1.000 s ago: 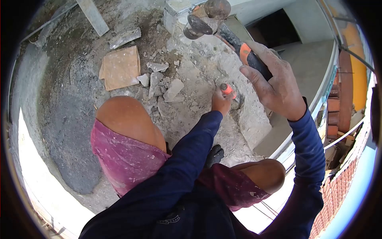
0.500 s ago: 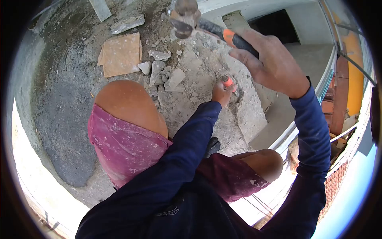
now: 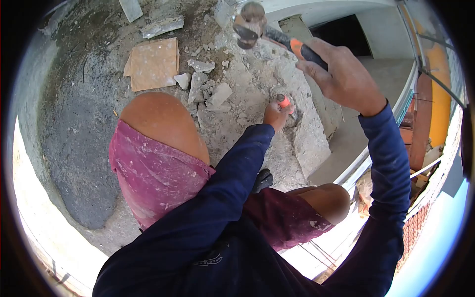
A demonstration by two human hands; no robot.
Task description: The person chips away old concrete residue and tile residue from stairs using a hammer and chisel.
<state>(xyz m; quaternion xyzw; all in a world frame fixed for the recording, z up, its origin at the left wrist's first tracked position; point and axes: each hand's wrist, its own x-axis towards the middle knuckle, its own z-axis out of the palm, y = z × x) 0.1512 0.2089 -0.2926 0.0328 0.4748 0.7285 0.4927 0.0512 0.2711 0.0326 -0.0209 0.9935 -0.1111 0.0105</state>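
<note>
My left hand (image 3: 276, 116) is wrapped round a chisel (image 3: 283, 100) with an orange-red grip, its metal end facing up. The chisel's lower end rests at the rough edge of broken concrete (image 3: 309, 136), partly hidden by my fingers. Raised above and to the right, my right hand (image 3: 341, 74) grips a hammer (image 3: 284, 39) by its black and orange handle. The hammer's dusty metal head hangs over the concrete, up and left of that hand, apart from the chisel.
Loose concrete chunks (image 3: 217, 96) lie left of the chisel, beside a flat brown tile-like piece (image 3: 154, 64). Farther back is a grey slab piece (image 3: 163, 26). Right of the broken edge, the surface drops to a lower ledge (image 3: 346, 141). A dark wet patch (image 3: 79, 163) spreads at left.
The hammer head has shifted a little to the right and slightly downward. My left hand and the chisel stay in nearly the same place.
</note>
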